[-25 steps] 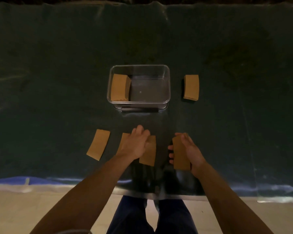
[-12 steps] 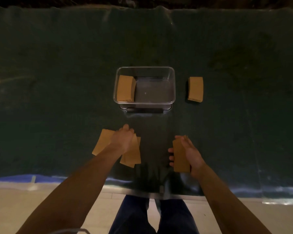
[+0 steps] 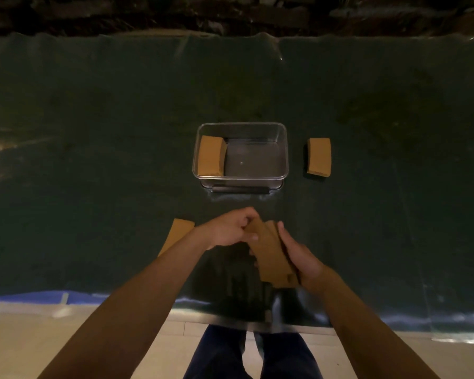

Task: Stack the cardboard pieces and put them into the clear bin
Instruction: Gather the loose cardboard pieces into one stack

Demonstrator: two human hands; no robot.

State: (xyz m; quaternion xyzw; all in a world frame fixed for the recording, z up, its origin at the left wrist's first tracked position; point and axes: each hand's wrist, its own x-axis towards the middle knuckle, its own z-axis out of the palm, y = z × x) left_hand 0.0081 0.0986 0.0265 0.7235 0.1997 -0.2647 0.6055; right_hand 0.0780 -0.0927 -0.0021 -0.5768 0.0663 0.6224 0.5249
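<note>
The clear bin (image 3: 283,149) stands mid-table with a stack of brown cardboard pieces (image 3: 211,155) against its left wall. A second cardboard stack (image 3: 319,156) lies on the mat to the bin's right. Near the front, both hands meet over a bundle of cardboard pieces (image 3: 271,254): my left hand (image 3: 230,228) pinches its upper end and my right hand (image 3: 298,255) grips its lower right side. One loose cardboard piece (image 3: 177,233) lies flat just left of my left forearm, partly hidden by it.
A dark green mat (image 3: 93,160) covers the table up to its front edge (image 3: 121,303). My legs and the pale floor show below the edge. Dark clutter runs behind the table's far edge.
My left hand lifted cardboard from the mat and carried it right to join the piece in my right hand. Both hands now hold one bundle. The leftmost piece stays on the mat.
</note>
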